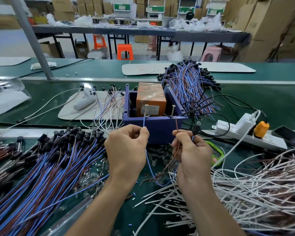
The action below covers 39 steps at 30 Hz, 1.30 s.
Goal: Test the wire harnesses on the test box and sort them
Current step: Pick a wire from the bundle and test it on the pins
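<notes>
Wire harness (148, 165), thin blue-brown loop between left hand (126, 150) and right hand (192, 155)

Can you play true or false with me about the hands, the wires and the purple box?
1. The left hand pinches a thin blue wire. True.
2. The right hand holds nothing. False: the right hand pinches a thin brown wire.
3. An orange taped block sits inside the purple plastic box. True.
4. The white power strip lies left of the purple plastic box. False: the white power strip lies to its right.
</notes>
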{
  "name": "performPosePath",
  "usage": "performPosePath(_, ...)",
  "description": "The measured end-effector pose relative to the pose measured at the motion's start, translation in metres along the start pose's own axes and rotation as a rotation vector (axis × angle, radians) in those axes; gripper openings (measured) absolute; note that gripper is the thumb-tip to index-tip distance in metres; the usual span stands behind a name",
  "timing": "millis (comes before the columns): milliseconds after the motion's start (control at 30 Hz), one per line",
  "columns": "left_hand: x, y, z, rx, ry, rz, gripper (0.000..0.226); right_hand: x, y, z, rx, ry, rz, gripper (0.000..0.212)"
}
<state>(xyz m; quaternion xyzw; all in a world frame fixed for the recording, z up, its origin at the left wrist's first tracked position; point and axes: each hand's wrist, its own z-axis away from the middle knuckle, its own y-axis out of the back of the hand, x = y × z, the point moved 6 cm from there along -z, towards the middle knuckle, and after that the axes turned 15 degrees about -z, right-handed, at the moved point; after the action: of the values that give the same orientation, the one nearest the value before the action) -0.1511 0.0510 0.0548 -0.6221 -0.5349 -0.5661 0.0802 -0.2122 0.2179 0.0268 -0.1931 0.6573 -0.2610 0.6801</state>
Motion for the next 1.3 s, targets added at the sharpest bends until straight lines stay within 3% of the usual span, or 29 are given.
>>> performPosePath(367,-0.001,0.0,0.0,-0.003,-0.004,-0.008,0.029,0.009,0.003,-0.001,0.105,-0.176,-0.092,0.014)
performPosePath(767,-0.001,0.001,-0.002,0.007,0.01,-0.001,0.033,-0.002,0.003,0.005,0.049,-0.306,-0.132,0.015)
performPosePath(933,-0.003,0.0,0.0,0.018,0.032,0.007,0.029,-0.011,-0.005,0.009,-0.147,-0.353,-0.252,0.034)
performPosePath(1067,-0.001,0.002,-0.001,0.046,0.036,0.0,0.029,-0.008,-0.017,0.016,-0.27,-0.415,-0.303,0.019)
performPosePath(1167,-0.002,0.003,-0.002,0.046,0.047,0.002,0.029,-0.004,-0.013,0.015,-0.209,-0.434,-0.283,0.01)
performPosePath(1300,-0.002,0.002,-0.001,0.022,0.042,0.015,0.03,-0.003,-0.002,0.011,-0.09,-0.447,-0.245,0.02)
